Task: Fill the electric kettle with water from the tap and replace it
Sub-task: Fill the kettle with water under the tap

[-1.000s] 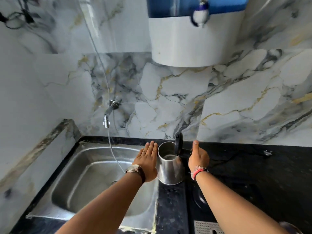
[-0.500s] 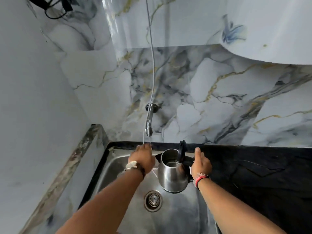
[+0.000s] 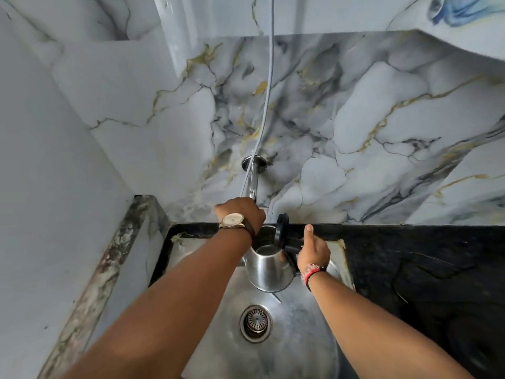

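- The sink [image 3: 207, 356] fills the lower middle of the view, set into the dark counter [image 3: 426, 283], which runs off to the right.
- The kettle [image 3: 269, 272] hangs upright over the sink basin, clear of the drain [image 3: 255, 323] and not resting on anything. Its lid [image 3: 281, 228] stands tipped up on the handle side, so the mouth is open to the top.
- The right hand [image 3: 313, 251] is closed around the kettle handle with the thumb raised; it carries the full weight.
- The left hand [image 3: 241, 212] is curled shut at the lower end of the tap [image 3: 252, 176], covering the outlet and any knob; what it grips cannot be told.
- Deciding relation: the tap comes down from the wall toward the viewer, and its hidden outlet lies just above and slightly left of the open mouth. The left hand is the nearer one to the tap.
- No water stream is visible. The next move likely calls for a small shift of the mouth left, under the outlet.
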### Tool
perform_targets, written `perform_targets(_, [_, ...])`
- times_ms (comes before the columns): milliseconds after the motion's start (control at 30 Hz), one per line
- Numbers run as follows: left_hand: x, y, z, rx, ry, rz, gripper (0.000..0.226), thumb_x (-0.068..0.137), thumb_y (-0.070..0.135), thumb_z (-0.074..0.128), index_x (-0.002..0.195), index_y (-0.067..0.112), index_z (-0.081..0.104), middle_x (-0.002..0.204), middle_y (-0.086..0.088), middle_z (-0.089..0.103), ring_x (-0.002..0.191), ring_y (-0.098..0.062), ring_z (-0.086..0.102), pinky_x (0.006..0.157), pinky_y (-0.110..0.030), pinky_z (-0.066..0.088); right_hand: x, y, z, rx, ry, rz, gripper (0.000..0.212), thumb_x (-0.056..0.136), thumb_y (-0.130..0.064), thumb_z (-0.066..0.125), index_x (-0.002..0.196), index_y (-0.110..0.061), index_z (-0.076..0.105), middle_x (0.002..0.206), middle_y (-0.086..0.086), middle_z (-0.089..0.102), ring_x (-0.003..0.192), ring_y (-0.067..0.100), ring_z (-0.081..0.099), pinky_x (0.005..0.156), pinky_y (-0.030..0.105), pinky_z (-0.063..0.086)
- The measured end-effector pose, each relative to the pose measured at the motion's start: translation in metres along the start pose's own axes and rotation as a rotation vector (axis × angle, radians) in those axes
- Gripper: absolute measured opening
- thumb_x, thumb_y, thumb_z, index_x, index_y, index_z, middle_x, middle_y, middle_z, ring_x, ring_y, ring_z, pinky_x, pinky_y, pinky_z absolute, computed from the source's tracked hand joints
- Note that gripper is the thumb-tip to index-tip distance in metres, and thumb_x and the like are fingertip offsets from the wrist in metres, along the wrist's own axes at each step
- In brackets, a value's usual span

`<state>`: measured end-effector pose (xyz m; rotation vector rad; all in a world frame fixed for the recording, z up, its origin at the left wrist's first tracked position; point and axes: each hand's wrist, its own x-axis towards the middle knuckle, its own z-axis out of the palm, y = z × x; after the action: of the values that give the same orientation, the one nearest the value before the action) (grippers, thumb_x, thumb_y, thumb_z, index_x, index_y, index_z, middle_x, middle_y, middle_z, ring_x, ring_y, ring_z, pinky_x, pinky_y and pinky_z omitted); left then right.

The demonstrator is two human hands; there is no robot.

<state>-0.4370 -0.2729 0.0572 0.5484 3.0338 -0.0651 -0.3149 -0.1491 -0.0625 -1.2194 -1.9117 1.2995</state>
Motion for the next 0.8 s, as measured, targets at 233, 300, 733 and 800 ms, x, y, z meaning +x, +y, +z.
perform_targets(233, [0.011, -0.038, 0.026, -0.316, -0.128, 0.271, 0.044, 0.101, 0.052, 0.042, 0.118, 0.012, 0.049, 0.110, -0.014, 0.067, 0.088, -0.032, 0.059, 0.075, -0.041, 0.045, -0.002, 0.000, 0.012, 0.013, -0.026, 0.017, 0.088, 0.084, -0.076, 0.032, 0.071, 0.005, 0.063, 0.067, 0.015, 0.067, 0.061, 0.030, 0.060, 0.070, 0.049, 0.055])
perform_targets(300, [0.012, -0.047, 0.029, -0.397, -0.144, 0.324, 0.048, 0.100, 0.058, 0.042, 0.119, 0.014, 0.050, 0.110, -0.011, 0.066, 0.093, -0.031, 0.061, 0.079, -0.043, 0.048, -0.003, -0.001, 0.013, 0.018, -0.032, 0.017, 0.087, 0.084, -0.075, 0.032, 0.072, 0.005, 0.063, 0.065, 0.016, 0.065, 0.062, 0.032, 0.059, 0.070, 0.049, 0.054])
perform_targets(733, [-0.058, -0.066, 0.109, -0.291, -0.148, 0.368, 0.110, 0.079, 0.096, 0.013, 0.160, 0.026, -0.010, 0.171, 0.001, 0.000, 0.155, -0.023, 0.001, 0.123, -0.050, 0.008, -0.009, -0.009, 0.001, 0.088, -0.055, 0.012, 0.072, 0.095, -0.062, 0.040, 0.067, -0.001, 0.064, 0.057, 0.002, 0.060, 0.063, 0.030, 0.059, 0.071, 0.048, 0.054])
perform_targets(800, [-0.060, -0.064, 0.110, -0.274, -0.151, 0.364, 0.111, 0.078, 0.096, 0.011, 0.159, 0.025, -0.012, 0.171, 0.001, -0.004, 0.155, -0.021, -0.004, 0.123, -0.049, 0.004, -0.010, -0.006, 0.000, 0.088, -0.047, 0.013, 0.071, 0.094, -0.064, 0.039, 0.063, -0.004, 0.063, 0.056, -0.003, 0.060, 0.059, 0.019, 0.056, 0.069, 0.046, 0.053])
